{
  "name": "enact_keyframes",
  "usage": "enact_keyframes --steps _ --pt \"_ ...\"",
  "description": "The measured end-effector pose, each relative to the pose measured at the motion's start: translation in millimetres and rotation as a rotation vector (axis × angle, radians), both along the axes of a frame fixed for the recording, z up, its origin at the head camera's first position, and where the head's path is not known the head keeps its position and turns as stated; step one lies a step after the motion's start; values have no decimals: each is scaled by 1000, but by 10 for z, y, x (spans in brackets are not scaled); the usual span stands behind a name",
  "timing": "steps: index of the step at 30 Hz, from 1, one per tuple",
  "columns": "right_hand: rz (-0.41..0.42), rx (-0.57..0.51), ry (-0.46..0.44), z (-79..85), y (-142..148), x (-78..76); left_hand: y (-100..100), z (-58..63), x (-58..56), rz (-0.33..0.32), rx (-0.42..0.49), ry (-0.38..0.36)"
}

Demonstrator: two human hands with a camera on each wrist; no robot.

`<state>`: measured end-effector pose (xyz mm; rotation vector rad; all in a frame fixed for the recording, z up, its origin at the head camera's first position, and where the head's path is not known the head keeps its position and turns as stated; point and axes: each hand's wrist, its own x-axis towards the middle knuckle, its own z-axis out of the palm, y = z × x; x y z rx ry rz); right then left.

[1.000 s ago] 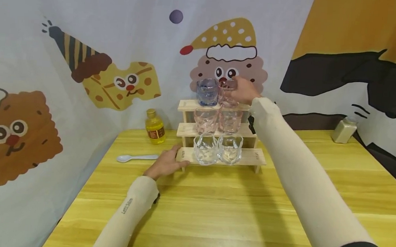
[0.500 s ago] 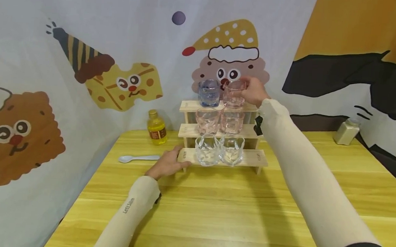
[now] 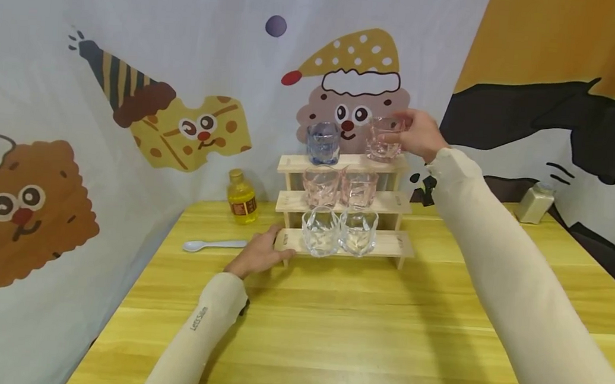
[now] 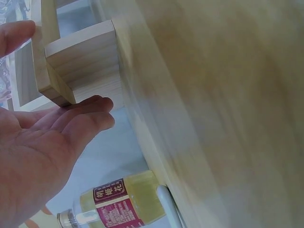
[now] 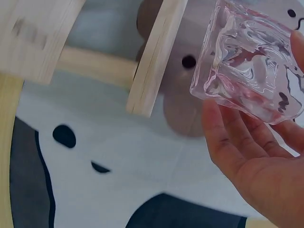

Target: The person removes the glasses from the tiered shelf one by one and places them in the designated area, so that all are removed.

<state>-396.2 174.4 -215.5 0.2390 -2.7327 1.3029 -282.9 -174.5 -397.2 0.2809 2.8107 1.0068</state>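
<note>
A pink tumbler [image 3: 379, 150] is pinched by the right hand [image 3: 420, 134] just above the right end of the wooden stand's [image 3: 389, 243] top tier; the bottom tier's left end is touched by the spread left hand [image 3: 256, 255]. Repositioning seems underway; level, steady handling is called for next.

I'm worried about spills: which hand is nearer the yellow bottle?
Left. The left hand is in front of the yellow bottle, slightly right; the right hand is well to its right, higher, holding a pink glass.
</note>
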Motion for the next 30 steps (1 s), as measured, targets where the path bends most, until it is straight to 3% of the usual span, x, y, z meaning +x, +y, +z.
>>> enact_keyframes --steps 6,19,30 --pt "-26 4 -28 -1 301 76 0 22 -6 0 -1 7" --pt "-126 28 2 -179 960 206 12 -23 9 4 2 8" --pt "-127 54 -5 -610 1215 312 17 -2 13 15 7 12"
